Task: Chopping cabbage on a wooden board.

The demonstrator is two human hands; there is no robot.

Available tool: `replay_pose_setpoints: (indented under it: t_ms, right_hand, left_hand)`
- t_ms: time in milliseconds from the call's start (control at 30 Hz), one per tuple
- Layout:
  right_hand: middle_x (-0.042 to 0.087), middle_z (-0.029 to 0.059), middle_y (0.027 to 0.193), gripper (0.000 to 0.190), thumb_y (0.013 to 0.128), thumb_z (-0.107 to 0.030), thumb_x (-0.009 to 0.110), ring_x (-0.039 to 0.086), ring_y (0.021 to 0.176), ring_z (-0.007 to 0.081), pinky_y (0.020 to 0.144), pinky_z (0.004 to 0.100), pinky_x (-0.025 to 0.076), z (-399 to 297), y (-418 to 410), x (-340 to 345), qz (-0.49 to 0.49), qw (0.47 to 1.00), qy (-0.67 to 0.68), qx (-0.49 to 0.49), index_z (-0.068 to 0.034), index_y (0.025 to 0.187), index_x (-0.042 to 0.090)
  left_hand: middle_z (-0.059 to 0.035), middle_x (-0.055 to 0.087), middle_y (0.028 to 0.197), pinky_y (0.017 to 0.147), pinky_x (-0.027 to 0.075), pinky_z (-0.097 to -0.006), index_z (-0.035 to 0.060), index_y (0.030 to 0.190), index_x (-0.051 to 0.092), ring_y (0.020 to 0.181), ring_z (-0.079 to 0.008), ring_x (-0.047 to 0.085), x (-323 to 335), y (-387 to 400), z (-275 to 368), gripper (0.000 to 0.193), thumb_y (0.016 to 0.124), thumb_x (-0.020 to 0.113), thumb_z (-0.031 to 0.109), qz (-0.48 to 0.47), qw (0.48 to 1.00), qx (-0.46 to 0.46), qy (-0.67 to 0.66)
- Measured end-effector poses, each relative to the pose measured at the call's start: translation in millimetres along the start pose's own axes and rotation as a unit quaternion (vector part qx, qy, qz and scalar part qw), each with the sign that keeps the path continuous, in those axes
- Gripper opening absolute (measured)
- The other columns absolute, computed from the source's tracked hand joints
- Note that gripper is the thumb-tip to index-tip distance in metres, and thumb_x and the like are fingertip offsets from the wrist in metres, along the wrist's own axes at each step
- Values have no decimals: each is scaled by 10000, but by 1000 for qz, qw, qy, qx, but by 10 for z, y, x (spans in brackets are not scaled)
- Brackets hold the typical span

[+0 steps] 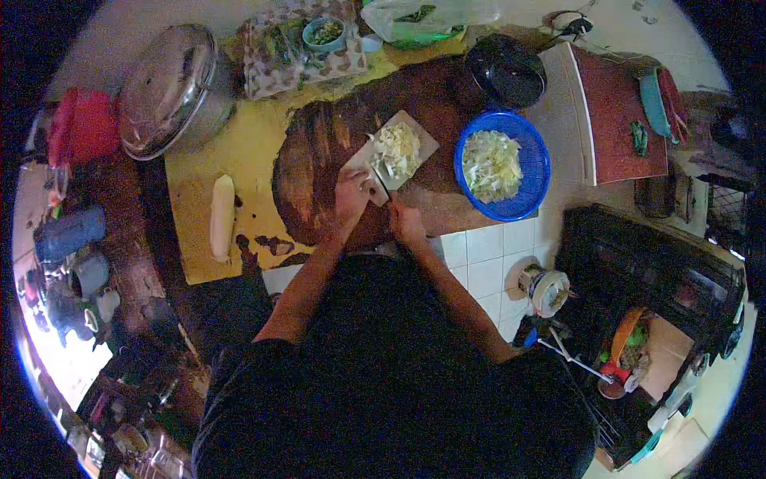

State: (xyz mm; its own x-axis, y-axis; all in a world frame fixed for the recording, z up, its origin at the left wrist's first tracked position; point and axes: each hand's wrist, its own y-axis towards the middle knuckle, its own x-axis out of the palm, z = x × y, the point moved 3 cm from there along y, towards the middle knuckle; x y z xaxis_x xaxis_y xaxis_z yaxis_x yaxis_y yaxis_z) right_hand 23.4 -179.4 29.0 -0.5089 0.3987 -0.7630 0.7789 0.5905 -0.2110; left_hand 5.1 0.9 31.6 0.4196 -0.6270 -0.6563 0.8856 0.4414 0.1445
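Observation:
My right hand (408, 224) grips a knife (381, 181), whose thin blade stands on a pale cutting board (426, 141). My left hand (352, 190) rests on the board's near left part, fingers curled down close beside the blade. What lies under those fingers is hidden. Just beyond the blade, a heap of pale shredded vegetable (398, 149), like cabbage, covers the middle of the board. To the right of the board, a blue plastic colander (537, 170) holds more shredded vegetable (492, 166).
A long white vegetable (222, 218) lies on the yellow tabletop (191, 239) at left. Behind it stands a large lidded metal pot (170, 90). Farther back are an egg tray (263, 72) bearing a small bowl (324, 33), a plastic bag (425, 21) and a black pan (507, 70).

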Motion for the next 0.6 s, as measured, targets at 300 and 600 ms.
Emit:
replay_pose_setpoints:
  t_ms: [300,600]
  right_hand:
    - [629,229,741,432,894,-166,554,575,564,442,518,510,459,-42,-164,41,6,999,12,49,-68,1311,497]
    - [583,247,641,354,910,-206,563,572,553,446,496,511,449,114,-280,-88,122,992,-19,-26,-158,1261,559]
  left_hand:
    - [-120,659,979,873,476,-388,20,944,707,999,-307,582,51,-48,-94,212,753,710,112,3,999,-40,1]
    - [-135,655,1026,918,469,-381,32,1020,700,1001,-301,585,-59,-35,8,282,745,713,94,-11,1000,5,24]
